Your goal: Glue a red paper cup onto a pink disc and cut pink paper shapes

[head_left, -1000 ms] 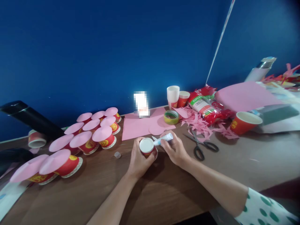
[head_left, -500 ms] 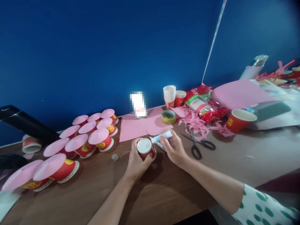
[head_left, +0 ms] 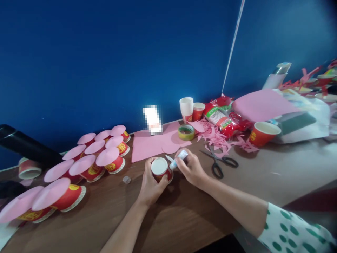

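Note:
My left hand [head_left: 150, 189] is wrapped round a red paper cup [head_left: 159, 167] that stands upside down on the table, its white base facing up. In my right hand [head_left: 191, 168] is a white and pale blue glue tube [head_left: 179, 159]. The tube slants down toward the cup's right edge; I cannot tell whether its tip touches. Beyond the cup lie a sheet of pink paper [head_left: 144, 143] and a pink paper disc [head_left: 171, 146]. A small clear cap [head_left: 126, 180] rests left of my left hand.
Several upturned red cups topped with pink cones [head_left: 83, 165] stand at left, by a black bottle [head_left: 28, 144]. To the right are black scissors [head_left: 221, 163], a tape roll [head_left: 186, 133], pink paper scraps [head_left: 213, 135], a red packet [head_left: 221, 116] and an upright red cup [head_left: 264, 134].
The glue tube has tipped more steeply and moved lower beside the cup's rim. My left hand keeps its hold on the cup. The whole view has shifted slightly.

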A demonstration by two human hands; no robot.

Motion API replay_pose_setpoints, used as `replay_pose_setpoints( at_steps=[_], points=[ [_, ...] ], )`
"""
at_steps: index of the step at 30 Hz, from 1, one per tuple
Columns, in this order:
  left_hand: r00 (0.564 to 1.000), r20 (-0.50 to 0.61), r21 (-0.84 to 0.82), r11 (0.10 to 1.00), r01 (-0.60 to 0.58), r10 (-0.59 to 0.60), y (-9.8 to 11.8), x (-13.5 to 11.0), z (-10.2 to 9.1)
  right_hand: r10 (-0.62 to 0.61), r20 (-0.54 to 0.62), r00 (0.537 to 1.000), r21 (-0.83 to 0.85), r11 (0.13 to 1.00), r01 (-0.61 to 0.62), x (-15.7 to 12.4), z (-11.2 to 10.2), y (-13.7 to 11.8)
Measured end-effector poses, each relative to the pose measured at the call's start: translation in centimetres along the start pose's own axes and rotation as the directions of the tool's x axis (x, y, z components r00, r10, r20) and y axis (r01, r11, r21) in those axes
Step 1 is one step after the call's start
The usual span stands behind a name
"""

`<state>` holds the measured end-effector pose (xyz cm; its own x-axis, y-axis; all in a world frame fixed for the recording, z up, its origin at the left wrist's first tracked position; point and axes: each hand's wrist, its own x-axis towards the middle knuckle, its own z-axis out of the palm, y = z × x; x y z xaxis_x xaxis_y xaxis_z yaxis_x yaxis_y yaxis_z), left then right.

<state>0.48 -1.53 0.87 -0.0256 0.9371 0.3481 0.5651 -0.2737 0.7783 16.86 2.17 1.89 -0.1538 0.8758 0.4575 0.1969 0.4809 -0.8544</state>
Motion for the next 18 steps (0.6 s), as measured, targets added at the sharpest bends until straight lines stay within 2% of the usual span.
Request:
replay_pose_setpoints(
  at_steps=[2,4,8,11,14,18],
  points=[
    [1.0,0.0,-0.001,1.0,0.002,-0.002,-0.05,-0.02,0.03,0.011,-0.087,0.996,0.042,0.999,-0.007,0.02,0.17,0.08],
    [1.0,0.0,-0.012,1.0,0.0,0.0,-0.03,-0.01,0.05,0.022,-0.109,0.994,0.099,0.995,-0.011,0.09,0.35,0.16],
    [1.0,0.011,-0.032,0.999,-0.004,0.004,0.07,0.02,0.07,0.062,0.002,0.998,0.211,0.976,-0.061,0.25,0.51,0.32],
    [1.0,0.012,-0.037,0.999,-0.008,0.009,0.03,0.02,0.06,0.056,0.037,0.998,0.148,0.987,-0.061,0.34,0.4,0.38],
    [1.0,-0.012,-0.022,1.0,0.0,0.0,-0.09,-0.01,0.05,0.048,-0.017,0.999,0.084,0.995,-0.046,0.32,0.32,0.36],
    [0.999,-0.031,0.009,1.0,0.009,-0.008,-0.15,-0.03,0.1,0.102,-0.103,0.989,0.167,0.982,-0.083,0.19,0.5,0.43]
  ],
)
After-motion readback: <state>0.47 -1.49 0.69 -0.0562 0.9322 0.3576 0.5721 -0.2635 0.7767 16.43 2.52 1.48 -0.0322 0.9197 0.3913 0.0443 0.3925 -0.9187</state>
